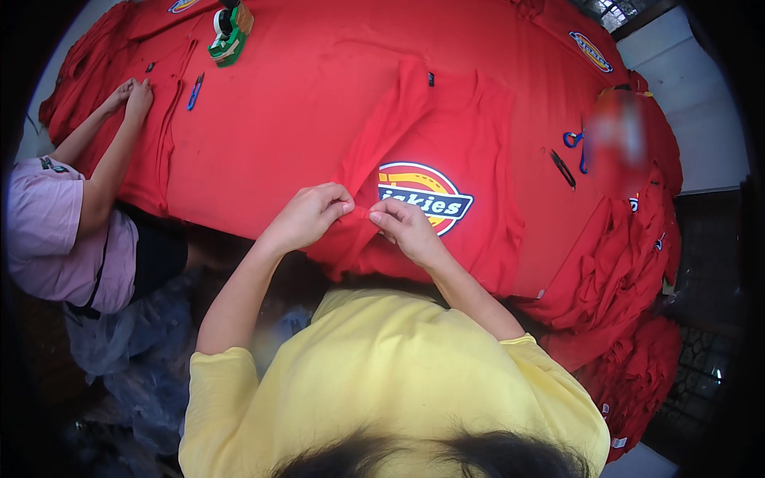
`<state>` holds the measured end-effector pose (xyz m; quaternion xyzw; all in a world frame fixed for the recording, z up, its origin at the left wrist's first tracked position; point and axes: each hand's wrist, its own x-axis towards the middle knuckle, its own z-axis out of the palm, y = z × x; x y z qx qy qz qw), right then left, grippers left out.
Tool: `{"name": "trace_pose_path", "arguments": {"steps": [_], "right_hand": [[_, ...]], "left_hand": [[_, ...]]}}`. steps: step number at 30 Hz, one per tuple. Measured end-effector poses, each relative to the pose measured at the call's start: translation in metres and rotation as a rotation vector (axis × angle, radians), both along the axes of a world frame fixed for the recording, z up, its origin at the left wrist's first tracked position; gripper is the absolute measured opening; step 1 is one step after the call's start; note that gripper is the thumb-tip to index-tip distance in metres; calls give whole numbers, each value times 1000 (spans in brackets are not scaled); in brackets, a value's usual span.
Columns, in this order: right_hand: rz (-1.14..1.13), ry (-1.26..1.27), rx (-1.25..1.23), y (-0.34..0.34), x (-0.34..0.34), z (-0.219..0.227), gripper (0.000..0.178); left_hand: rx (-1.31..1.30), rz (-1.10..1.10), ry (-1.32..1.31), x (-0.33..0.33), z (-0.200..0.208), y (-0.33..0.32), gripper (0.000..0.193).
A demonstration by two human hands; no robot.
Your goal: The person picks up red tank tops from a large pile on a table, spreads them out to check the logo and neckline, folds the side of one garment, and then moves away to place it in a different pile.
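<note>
A red sleeveless top [470, 143] with a printed oval logo lies spread in front of me, its neckline pointing away. My left hand [312, 213] pinches the garment's left edge between thumb and fingers. Close beside it, my right hand [408, 229] pinches the same edge, covering part of the logo. A short stretch of red fabric shows between the two pinches. Both hands are closed on the cloth, slightly raised near the table's front edge.
Red cloth covers the table [279, 103]. A green tape dispenser [229, 46] and blue thread snips [194, 92] lie at far left. Black snips [562, 170] and blue-handled scissors [575, 142] lie right, beside piled red garments [613, 263]. A co-worker [76, 215] handles red cloth at left.
</note>
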<state>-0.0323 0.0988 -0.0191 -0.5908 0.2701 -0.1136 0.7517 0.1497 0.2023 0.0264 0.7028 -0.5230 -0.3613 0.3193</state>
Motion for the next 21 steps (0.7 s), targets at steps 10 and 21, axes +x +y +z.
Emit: {"name": "trace_pose_path", "arguments": {"steps": [10, 21], "right_hand": [[-137, 191, -862, -45, -77, 54, 22], [-426, 706, -971, -77, -204, 3, 26]], "left_hand": [[-6, 168, -353, 45, 44, 2, 15], [-545, -115, -322, -86, -43, -256, 25]]}}
